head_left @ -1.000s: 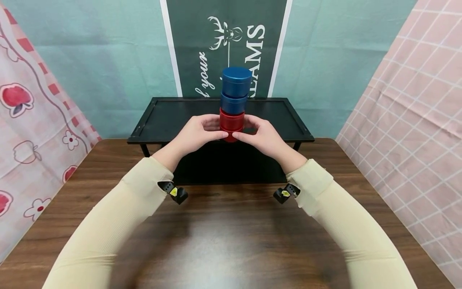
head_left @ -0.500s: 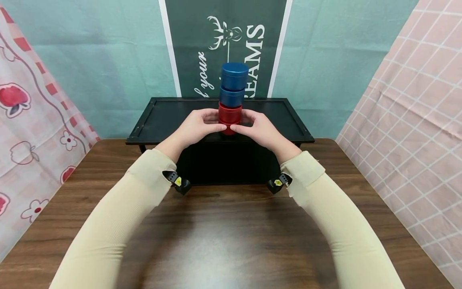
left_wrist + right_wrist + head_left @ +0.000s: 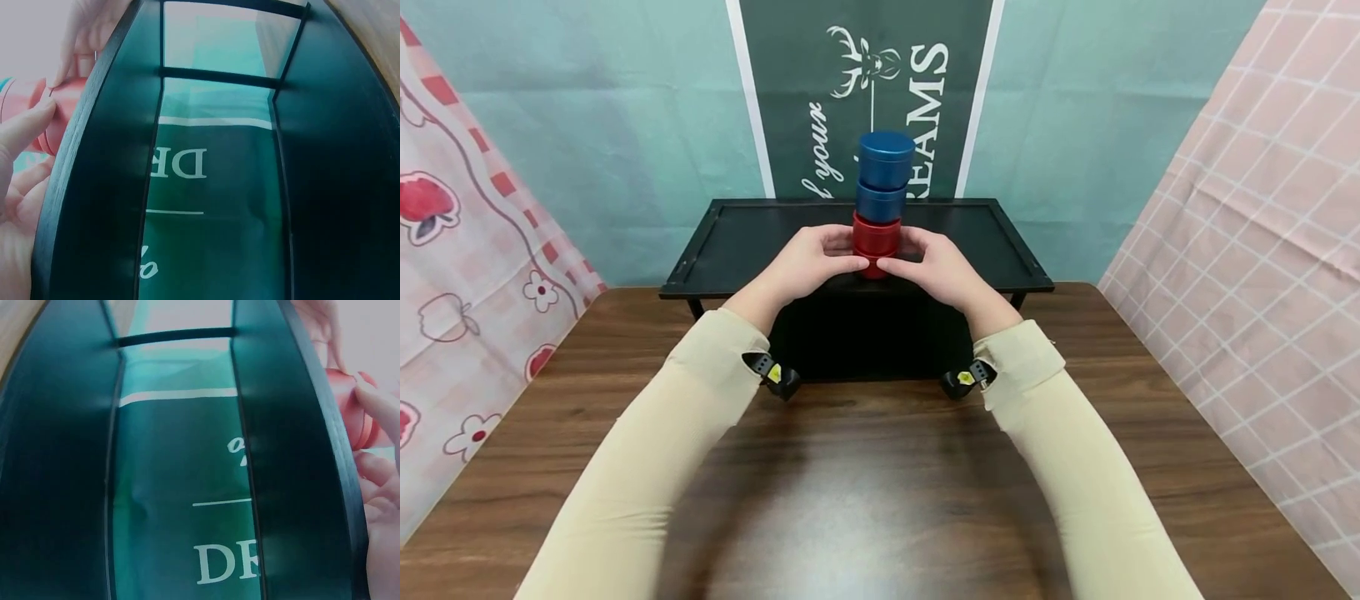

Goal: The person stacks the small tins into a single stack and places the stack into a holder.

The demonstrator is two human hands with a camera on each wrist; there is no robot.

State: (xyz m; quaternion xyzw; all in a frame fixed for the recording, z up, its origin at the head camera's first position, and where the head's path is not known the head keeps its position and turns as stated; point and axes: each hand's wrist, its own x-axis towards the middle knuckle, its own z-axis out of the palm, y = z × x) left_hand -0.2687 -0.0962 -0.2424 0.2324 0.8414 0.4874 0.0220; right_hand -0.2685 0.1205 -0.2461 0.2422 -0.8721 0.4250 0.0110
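A stack of round metal canisters stands upright at the middle of the black shelf [image 3: 760, 250], by its front edge. On top is a blue canister [image 3: 886, 162] in two sections; beneath it sits a red canister [image 3: 877, 237]. My left hand [image 3: 808, 262] grips the red canister from the left, its thumb across the front. From the right, my right hand [image 3: 936, 265] holds the same canister, and the two thumb tips nearly meet. Both wrist views show the red canister [image 3: 65, 112] partly behind the shelf board. I cannot tell whether its base rests fully on the shelf.
The shelf stands on legs at the back of a brown wooden table [image 3: 850, 500]. Behind it hangs a teal cloth [image 3: 625, 150] with a dark green printed panel. A fruit-patterned cloth [image 3: 467, 250] borders the left side, a pink checked cloth [image 3: 1255, 250] the right.
Both hands and the stack moved slightly up and away onto the shelf area between one second and half a second ago. Since then they have hardly moved; the right forearm shifted a little inward.
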